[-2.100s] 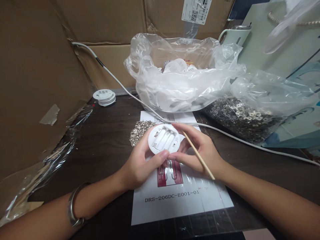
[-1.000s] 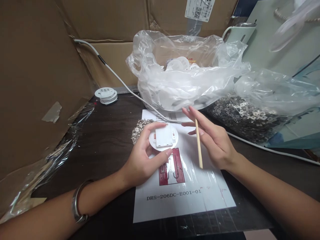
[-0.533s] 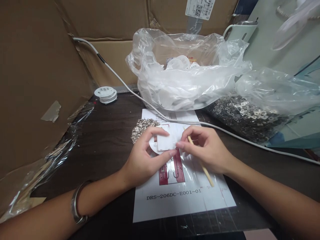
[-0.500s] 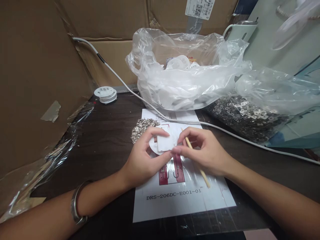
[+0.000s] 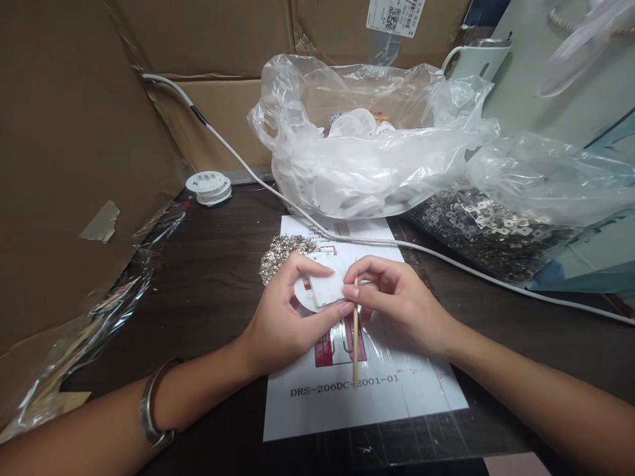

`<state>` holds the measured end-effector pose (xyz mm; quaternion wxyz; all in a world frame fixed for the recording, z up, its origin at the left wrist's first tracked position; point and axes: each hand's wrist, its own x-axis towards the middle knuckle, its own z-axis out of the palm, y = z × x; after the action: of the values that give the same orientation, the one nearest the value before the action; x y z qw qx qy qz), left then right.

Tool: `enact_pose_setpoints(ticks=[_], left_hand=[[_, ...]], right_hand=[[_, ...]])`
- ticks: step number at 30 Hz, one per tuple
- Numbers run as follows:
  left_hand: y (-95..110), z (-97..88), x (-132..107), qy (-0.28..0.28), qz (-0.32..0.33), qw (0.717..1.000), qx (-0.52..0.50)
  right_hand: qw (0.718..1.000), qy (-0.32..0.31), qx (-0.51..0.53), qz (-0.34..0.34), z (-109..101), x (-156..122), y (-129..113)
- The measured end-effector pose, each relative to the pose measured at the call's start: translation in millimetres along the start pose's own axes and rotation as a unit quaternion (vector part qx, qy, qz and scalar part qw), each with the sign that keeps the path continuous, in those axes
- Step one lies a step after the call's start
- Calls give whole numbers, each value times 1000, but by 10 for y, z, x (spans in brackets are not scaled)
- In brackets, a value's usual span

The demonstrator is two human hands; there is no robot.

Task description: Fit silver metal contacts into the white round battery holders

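Note:
Between the thumb and fingers of my left hand [image 5: 292, 317] is a white plastic part [image 5: 327, 283], round at its edge with a raised square block on it. My right hand [image 5: 397, 294] pinches a thin wooden stick [image 5: 355, 344] between thumb and forefinger, right against the part's right side. The stick's lower end points toward me; its upper tip is partly hidden by the fingers. Underneath both hands lies a printed sheet [image 5: 302, 416] with a red drawing. A heap of small metal pieces [image 5: 282, 254] sits just beyond my left hand.
A clear plastic bag [image 5: 337, 178] of round white parts stands behind the sheet. To its right is a bag of metal tabs [image 5: 496, 225]. A white cable [image 5: 238, 157] crosses the table. Stacked white discs [image 5: 209, 188] rest at the back left, near cardboard walls [image 5: 208, 39].
The wooden stick has swung from a slant to nearly straight toward me. My right hand has shifted slightly left, and the white part has tilted a little in my left hand.

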<state>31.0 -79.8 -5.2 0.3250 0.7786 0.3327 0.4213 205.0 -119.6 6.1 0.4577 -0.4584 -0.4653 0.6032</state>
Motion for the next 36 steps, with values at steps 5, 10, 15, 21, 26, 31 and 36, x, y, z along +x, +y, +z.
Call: enact_pose_setpoints(ticks=[5,10,15,21,26,31,36], left_hand=[[-20,-8,-1,-7,-2,1000,-8],[-18,-4,26,3,-77,992,-104],[45,-1,60,-20,-157,970,-184],[36,-10,52,4,-146,974,-175],[24,-24,53,-8,-134,980,-146],[31,-17,52,-9,-152,974,-165],[37,-7,58,-35,-182,956,-226]], right_hand=[[998,-21,48,32,-36,8,-13],[997,34,-4,-66,-131,12,-56],[986,97,-55,-123,-134,18,-19],[970,108,-152,-158,-131,-4,-23],[972,147,-100,-154,-82,-11,-38],[974,143,-80,-158,-60,-27,-15],[970,145,-91,-171,-54,-28,21]])
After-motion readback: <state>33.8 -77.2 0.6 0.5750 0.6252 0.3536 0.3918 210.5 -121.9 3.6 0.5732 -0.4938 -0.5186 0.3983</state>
